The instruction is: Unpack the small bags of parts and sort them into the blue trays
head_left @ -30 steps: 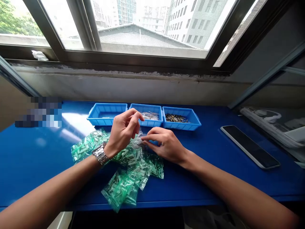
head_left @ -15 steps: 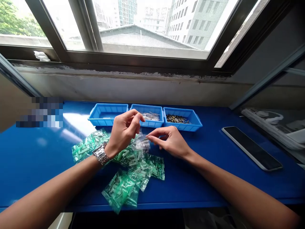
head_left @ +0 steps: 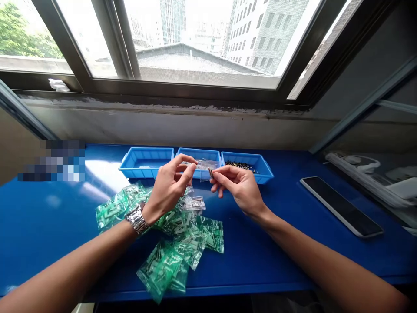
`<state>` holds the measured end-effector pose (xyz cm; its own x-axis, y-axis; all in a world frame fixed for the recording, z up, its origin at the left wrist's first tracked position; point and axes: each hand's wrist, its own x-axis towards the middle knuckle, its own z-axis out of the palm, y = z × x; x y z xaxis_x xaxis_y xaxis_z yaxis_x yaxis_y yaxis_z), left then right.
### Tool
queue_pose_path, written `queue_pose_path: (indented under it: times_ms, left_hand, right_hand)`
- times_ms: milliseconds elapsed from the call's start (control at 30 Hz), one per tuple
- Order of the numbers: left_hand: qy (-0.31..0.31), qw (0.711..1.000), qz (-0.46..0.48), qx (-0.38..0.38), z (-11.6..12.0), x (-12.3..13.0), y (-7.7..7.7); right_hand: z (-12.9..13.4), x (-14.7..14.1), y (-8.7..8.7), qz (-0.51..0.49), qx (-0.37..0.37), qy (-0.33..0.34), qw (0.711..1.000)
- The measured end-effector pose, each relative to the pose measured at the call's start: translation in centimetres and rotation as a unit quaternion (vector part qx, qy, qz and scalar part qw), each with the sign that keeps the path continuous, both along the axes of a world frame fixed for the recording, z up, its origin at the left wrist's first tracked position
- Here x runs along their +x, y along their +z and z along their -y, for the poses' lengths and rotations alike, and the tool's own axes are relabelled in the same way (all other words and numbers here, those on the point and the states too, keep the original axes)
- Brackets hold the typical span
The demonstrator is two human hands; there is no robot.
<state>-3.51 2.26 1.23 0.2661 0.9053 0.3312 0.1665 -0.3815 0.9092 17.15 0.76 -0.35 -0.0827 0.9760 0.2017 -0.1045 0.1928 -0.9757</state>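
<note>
The right hand [head_left: 241, 189] pinches a short brass pin [head_left: 211, 173] between thumb and fingertips, apart from the left hand [head_left: 167, 189], whose curled fingers end beside a clear plastic bag [head_left: 204, 167]; whether they grip it is unclear. Green-tinted plastic bags [head_left: 169, 261] lie on the blue desk [head_left: 48, 239]. Behind stand three blue plastic trays [head_left: 146, 171], the rightmost holding loose brass pins [head_left: 239, 164].

Deep blue bench top [head_left: 247, 265]; brighter blue plastic trays [head_left: 143, 170]; green-patterned clear bags [head_left: 161, 266]; silver link watch [head_left: 137, 219].
</note>
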Motion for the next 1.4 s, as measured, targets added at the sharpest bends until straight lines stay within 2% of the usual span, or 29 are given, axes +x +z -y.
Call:
queue_pose_path:
  times_ms: [233,367,533,633,800,933,1100,1400]
  left_hand:
    - [-0.064,0.998,-0.027,-0.002,0.5,0.4,-0.3]
    - [-0.055,0.998,-0.017,-0.01,0.6,0.5,-0.3]
    - [-0.042,0.999,-0.019,-0.017,0.5,0.4,-0.1]
    - [-0.037,0.999,-0.011,-0.006,0.4,0.4,-0.1]
    - [-0.039,0.999,0.0,-0.004,0.3,0.3,-0.2]
    - [-0.027,0.998,-0.023,0.052,0.3,0.2,-0.4]
    - [0.011,0.99,-0.045,0.134,0.3,0.1,-0.4]
    - [0.027,0.982,-0.056,0.176,0.4,0.0,-0.4]
  right_hand:
    - [0.4,-0.2,0.0,0.012,0.012,0.021,1.0]
    - [0.4,0.0,0.0,0.041,0.017,0.026,0.999]
    - [0.4,0.2,0.2,0.093,0.029,-0.025,0.995]
    - [0.4,0.1,0.2,0.094,0.036,-0.04,0.994]
    - [0.4,0.1,0.1,0.07,0.031,-0.024,0.997]
    - [0.5,0.2,0.0,0.06,0.045,-0.02,0.997]
    - [1.0,0.0,0.1,0.075,0.1,-0.036,0.992]
    - [1.3,-0.1,0.3,0.106,0.117,-0.056,0.986]
